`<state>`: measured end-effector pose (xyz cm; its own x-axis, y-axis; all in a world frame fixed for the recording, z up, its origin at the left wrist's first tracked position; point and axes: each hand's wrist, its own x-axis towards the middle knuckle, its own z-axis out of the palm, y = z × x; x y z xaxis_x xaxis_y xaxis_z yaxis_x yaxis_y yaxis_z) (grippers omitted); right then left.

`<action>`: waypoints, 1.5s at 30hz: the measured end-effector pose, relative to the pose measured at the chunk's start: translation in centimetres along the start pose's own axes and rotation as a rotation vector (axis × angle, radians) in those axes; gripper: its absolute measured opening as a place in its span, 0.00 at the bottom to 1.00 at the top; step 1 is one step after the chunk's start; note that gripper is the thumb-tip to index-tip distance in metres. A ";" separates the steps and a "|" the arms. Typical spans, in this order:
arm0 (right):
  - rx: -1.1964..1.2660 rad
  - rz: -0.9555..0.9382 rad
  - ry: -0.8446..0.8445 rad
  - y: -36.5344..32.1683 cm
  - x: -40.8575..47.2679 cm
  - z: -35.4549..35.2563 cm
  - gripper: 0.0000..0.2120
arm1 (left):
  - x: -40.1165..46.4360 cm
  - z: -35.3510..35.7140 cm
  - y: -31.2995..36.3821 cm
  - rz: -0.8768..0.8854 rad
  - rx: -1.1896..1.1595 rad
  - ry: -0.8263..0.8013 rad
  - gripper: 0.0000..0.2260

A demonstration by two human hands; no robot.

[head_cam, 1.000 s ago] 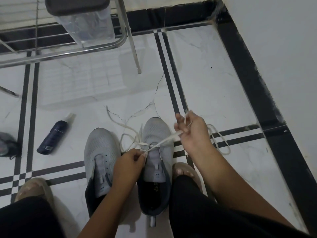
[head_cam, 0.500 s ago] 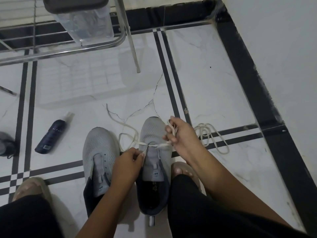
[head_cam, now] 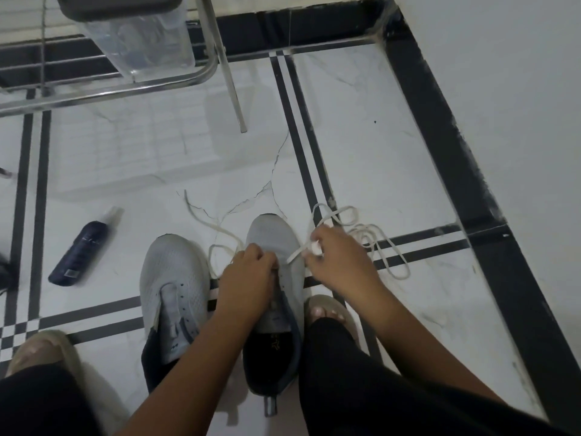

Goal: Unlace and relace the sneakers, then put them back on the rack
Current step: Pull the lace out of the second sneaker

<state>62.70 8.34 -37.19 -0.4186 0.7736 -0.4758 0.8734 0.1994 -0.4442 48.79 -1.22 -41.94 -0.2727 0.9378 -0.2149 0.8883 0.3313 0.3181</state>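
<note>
Two grey sneakers stand side by side on the tiled floor, toes pointing away from me. The left sneaker (head_cam: 173, 281) has bare eyelets and no lace. My left hand (head_cam: 248, 278) rests on the lower eyelets of the right sneaker (head_cam: 272, 237), fingers pinched on the white lace (head_cam: 390, 250) there. My right hand (head_cam: 336, 262) pinches one end of that lace just right of the shoe. The lace's loose part loops over the floor to the right; the other end trails to the left between the shoes.
A metal shoe rack (head_cam: 110, 86) with a clear lidded box (head_cam: 141, 36) stands at the top left, one leg (head_cam: 234, 89) reaching the floor. A dark spray bottle (head_cam: 81, 250) lies left of the sneakers. The white wall (head_cam: 518, 121) runs along the right. My slippered feet flank the shoes.
My right hand dropped toward the right sneaker's side, slackening the lace it had pulled taut. My left hand slid up over the eyelets. The loose lace piled up on the floor.
</note>
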 end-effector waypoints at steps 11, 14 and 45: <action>0.077 -0.071 -0.255 -0.3 -2.3 4.3 0.08 | 2.0 0.3 -2.1 -0.617 -1.040 0.005 0.05; 0.044 -0.117 -0.244 -0.3 -2.4 4.8 0.08 | 1.2 0.0 -3.1 -0.856 -1.516 0.019 0.08; -0.109 -0.242 -0.305 -0.8 -3.3 4.8 0.10 | 1.8 -2.1 -1.6 0.038 0.307 -0.118 0.12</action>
<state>62.19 2.75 -38.92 -0.6555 0.4860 -0.5780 0.7552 0.4287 -0.4958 46.09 0.17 -40.92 -0.2085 0.9243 -0.3196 0.9718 0.2325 0.0385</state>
